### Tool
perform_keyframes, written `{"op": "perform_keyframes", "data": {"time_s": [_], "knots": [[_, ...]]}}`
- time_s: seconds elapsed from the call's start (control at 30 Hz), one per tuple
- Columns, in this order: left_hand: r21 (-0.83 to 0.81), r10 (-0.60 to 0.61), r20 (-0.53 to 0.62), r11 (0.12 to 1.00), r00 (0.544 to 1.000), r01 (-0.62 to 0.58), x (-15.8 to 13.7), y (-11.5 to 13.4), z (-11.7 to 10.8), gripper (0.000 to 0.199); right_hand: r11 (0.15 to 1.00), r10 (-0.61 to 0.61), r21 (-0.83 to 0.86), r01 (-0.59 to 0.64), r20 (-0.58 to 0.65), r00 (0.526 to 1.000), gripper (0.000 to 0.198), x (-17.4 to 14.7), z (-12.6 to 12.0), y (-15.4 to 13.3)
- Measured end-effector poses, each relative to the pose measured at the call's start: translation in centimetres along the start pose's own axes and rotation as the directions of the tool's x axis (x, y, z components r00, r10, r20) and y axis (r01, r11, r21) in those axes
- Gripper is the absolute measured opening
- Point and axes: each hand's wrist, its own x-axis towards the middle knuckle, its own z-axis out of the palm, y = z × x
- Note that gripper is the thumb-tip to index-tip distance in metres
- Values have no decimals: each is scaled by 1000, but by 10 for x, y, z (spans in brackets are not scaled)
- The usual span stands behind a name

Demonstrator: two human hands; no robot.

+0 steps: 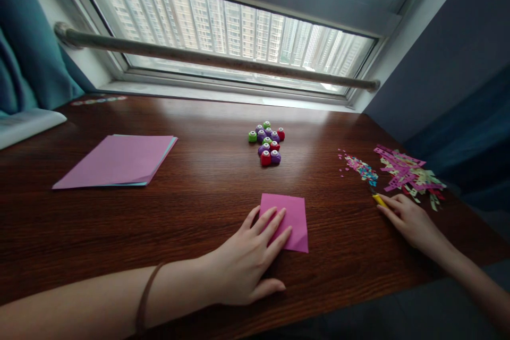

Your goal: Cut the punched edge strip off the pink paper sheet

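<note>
My left hand (255,252) lies flat with fingers spread on a pink square of paper (295,223) near the front of the table. The fingers and palm cover the paper's lower left part. My right hand (410,220) is closed around a small yellow-handled tool (380,201). Its thin dark tip points at a heap of tiny punched paper pieces (360,169) in pink, blue and white. I cannot make out the exact kind of tool. Just beyond my right hand are punched paper strips (406,167), mostly pink and pale yellow.
Several small craft punches (265,158) in red, purple and green stand grouped at mid-table. A stack of larger pink and light blue sheets (119,159) lies to the left. Behind the brown wooden table (191,202) are a metal rail (207,58) and a window. Curtains hang at both sides.
</note>
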Motion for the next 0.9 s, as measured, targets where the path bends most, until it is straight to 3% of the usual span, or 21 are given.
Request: {"op": "perform_keyframes", "data": {"time_s": [0.43, 0.7, 0.8, 0.9], "knots": [[78, 165, -98, 984, 981, -158, -1, 6, 3, 52, 997, 79, 25, -78, -53, 995, 63, -1, 5, -5], [11, -2, -94, 1000, 996, 3, -1, 1, 1, 79, 997, 70, -30, -71, -44, 997, 59, -1, 13, 8], [-25, -41, -72, 999, 997, 39, -2, 0, 2, 83, 992, -5, -126, -14, -148, 989, 66, 1, 14, 3], [-26, -37, -50, 999, 998, 35, -2, -1, 4, 84, 974, -152, -210, 87, -317, 936, 62, 3, 8, -26]]}}
